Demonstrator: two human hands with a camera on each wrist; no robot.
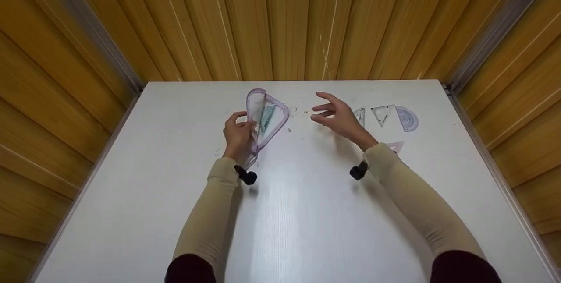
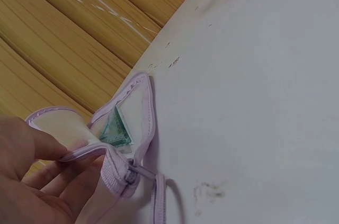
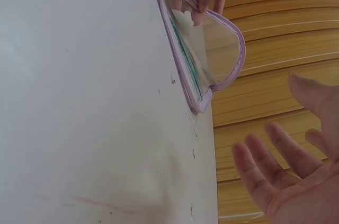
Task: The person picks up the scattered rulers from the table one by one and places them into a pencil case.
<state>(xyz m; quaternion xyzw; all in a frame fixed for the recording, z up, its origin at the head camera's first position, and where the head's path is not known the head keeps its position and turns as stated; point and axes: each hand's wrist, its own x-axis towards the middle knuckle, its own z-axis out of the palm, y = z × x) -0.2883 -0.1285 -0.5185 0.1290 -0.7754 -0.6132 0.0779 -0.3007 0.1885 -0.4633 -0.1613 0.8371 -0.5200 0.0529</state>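
Observation:
My left hand (image 1: 238,133) pinches the raised edge of a clear zip pouch (image 2: 151,123) with lilac trim, thumb on one side and fingers on the other. The pouch gapes along its zipper, and a green set square (image 1: 266,118) lies inside it. In the left wrist view the zipper pull (image 2: 142,171) hangs at the near corner. My right hand (image 1: 339,116) hovers over the table to the right of the pouch, fingers spread and holding nothing. Under its wrist side, a clear set square (image 1: 360,115) is partly covered.
Farther right on the white table (image 1: 289,213) lie another clear set square (image 1: 383,114) and a bluish protractor (image 1: 407,119). A pink set square (image 1: 396,146) shows partly behind the right sleeve. Dark specks mark the tabletop near the pouch. Wood-patterned walls (image 1: 285,24) border the table.

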